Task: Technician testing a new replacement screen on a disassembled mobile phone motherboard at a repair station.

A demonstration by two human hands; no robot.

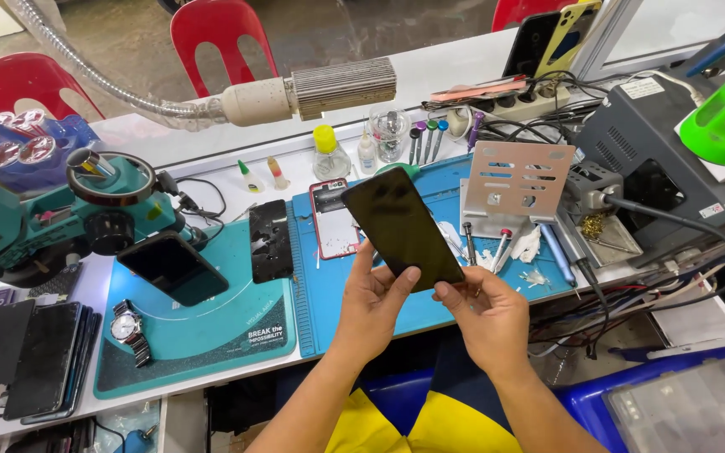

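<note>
Both hands hold a dark phone (403, 226) above the blue mat (379, 310).
Left hand (375, 298) and right hand (484, 315) each pinch its lower edge.

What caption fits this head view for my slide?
Both hands, left hand and right hand, hold a dark phone screen above a blue work mat.

Bare forearms (no sleeves), ring on right hand (487, 317), yellow-and-blue clothing.
</note>
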